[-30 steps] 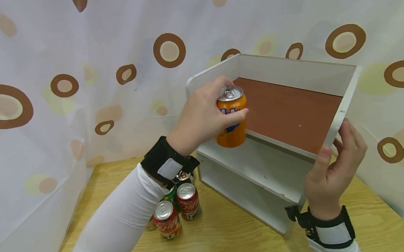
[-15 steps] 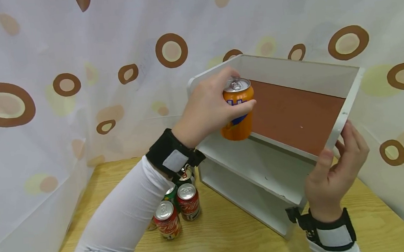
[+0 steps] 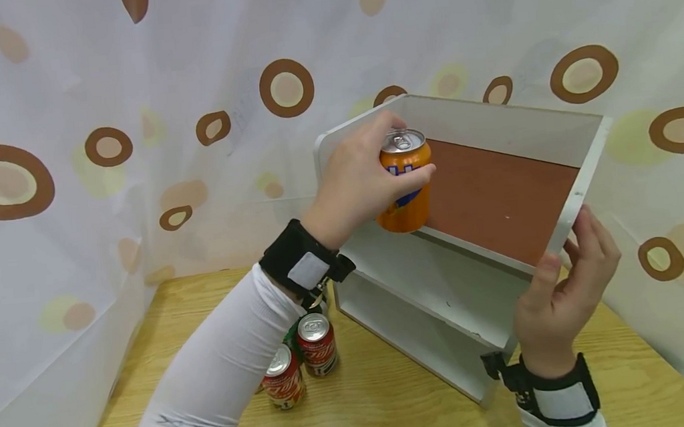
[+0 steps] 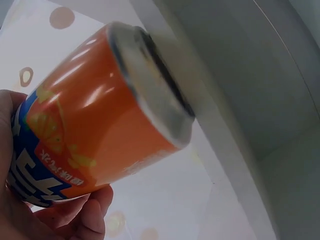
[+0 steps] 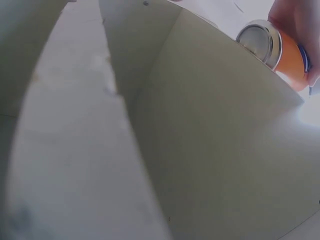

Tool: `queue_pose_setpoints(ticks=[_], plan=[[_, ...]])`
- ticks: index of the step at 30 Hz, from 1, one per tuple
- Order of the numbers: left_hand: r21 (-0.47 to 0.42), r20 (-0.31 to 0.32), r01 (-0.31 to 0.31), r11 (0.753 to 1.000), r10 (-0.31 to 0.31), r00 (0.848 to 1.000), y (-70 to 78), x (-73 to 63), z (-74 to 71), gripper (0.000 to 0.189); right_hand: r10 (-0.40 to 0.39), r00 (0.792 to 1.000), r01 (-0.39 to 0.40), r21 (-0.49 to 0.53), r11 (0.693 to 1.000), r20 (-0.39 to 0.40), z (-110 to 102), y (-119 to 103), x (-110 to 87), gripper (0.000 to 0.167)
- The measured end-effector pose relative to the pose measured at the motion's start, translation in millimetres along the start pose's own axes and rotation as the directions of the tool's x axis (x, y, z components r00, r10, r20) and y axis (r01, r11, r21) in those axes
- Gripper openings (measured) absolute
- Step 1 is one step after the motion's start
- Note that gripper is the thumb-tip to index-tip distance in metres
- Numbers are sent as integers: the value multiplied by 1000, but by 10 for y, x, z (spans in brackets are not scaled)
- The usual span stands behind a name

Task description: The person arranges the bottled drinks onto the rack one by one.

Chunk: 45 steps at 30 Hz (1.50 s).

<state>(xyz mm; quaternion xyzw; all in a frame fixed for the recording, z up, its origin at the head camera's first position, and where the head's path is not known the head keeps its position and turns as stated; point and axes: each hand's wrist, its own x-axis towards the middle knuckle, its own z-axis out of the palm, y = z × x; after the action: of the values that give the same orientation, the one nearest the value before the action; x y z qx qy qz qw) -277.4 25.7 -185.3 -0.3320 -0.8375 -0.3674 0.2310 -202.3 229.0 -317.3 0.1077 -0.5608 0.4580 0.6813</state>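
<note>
Orange can [image 4: 100,117] raised slightly, label [image 4: 60,169] reading 橙味汽水.

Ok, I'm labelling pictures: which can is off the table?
The orange can, gripped in the left hand; the two red cans and the partly hidden green one stand on the table.

1 orange can [image 3: 405,212], 2 red cans [image 3: 284,385] [image 3: 319,350], 1 partly hidden green can [image 3: 292,343]
Also 1 left grip [image 3: 356,180], 1 right grip [image 3: 559,305], 1 shelf unit [image 3: 395,257], 1 tabletop [image 3: 381,408], 2 wrist straps [image 3: 284,261] [image 3: 566,402] and 2 white sleeves [image 3: 210,378] [image 3: 565,426]; anything behind the left one is too hidden to count.
</note>
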Motion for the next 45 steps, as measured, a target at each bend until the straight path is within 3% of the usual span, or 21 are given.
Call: queue_pose_setpoints(ticks=[10, 19, 26, 45], plan=[[-110, -27, 136, 985, -140, 990, -34, -34, 158, 71, 0, 1000, 0, 14, 1000, 8, 3, 2, 0, 71], [-148, -110, 112, 983, -129, 986, -69, -40, 307, 68, 0, 1000, 0, 14, 1000, 1, -10, 15, 14, 71], [-192, -104, 155, 969, -177, 979, -75, -51, 399, 72, -10, 1000, 10, 10, 1000, -2, -30, 35, -15, 69], [-224, -72, 181, 958, -201, 977, -106, 72, 545, 74, -18, 1000, 18, 23, 1000, -8, -17, 38, -18, 68]])
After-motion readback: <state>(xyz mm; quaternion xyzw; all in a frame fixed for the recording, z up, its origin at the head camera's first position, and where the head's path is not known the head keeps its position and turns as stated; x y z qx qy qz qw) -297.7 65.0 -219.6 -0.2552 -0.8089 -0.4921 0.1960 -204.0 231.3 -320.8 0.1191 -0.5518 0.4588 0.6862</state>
